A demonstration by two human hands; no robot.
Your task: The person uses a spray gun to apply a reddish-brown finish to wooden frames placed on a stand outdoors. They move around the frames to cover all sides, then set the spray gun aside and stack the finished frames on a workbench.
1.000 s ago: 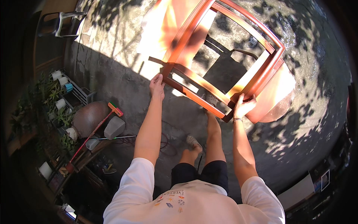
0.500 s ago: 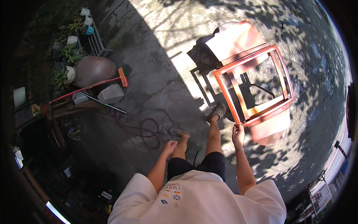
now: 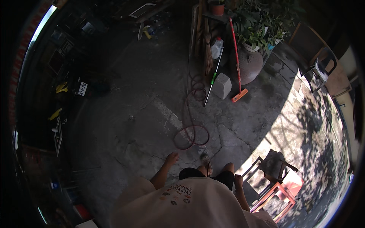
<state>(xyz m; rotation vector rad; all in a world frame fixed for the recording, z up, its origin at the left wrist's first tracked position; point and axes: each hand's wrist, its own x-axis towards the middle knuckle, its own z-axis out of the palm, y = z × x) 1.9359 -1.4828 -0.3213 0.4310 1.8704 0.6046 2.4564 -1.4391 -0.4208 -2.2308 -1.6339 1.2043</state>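
Note:
My left hand [image 3: 173, 158] hangs over the shaded concrete, a little short of a dark red hose [image 3: 192, 140] lying in loops. Its fingers look loosely apart and hold nothing. At my right side, my right hand [image 3: 238, 181] is down beside my thigh, fingers curled in with nothing visible in them. An orange-red rectangular frame [image 3: 280, 185] rests at the lower right, just past my right forearm, which covers part of it. Behind it are an orange panel [image 3: 294, 181] and a dark, flat-topped piece [image 3: 272, 163].
Ahead are a concrete block [image 3: 222, 86], a red-handled push broom [image 3: 239, 95], a green-and-silver pole [image 3: 213, 78], a straw broom [image 3: 208, 57] and a big clay jar [image 3: 249, 66] beneath plants. A chair [image 3: 321, 70] stands at far right. Dark clutter lines the left.
My right hand has let go of the orange-red frame and come to my side. My view has turned left, so frame now sits at the lower right and hose and jar lie ahead.

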